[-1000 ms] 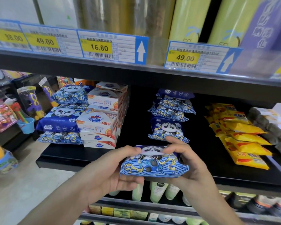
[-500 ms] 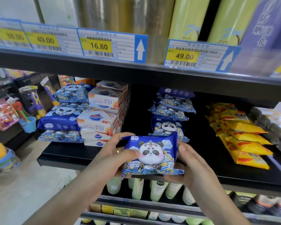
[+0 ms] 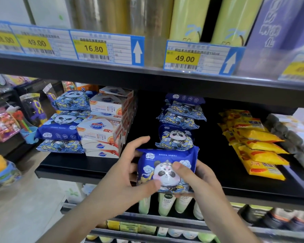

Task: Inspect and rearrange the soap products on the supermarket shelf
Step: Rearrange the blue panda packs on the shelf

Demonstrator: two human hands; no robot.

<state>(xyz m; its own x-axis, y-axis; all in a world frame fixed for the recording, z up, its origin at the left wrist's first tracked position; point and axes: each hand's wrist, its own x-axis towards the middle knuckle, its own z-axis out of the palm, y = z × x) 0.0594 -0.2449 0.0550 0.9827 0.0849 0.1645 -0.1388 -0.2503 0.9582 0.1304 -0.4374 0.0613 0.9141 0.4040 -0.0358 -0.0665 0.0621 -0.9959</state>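
Before black shelf (image 3: 81, 168), panda soap pack (image 3: 167, 170) in both hands' grip.

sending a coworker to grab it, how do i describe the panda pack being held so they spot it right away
Start at the black middle shelf under the 16.80 price tag. At its front edge, both hands hold one blue panda soap pack just before the central panda stack. Unlike those lying flat, it stands upright, its panda face fully towards you.
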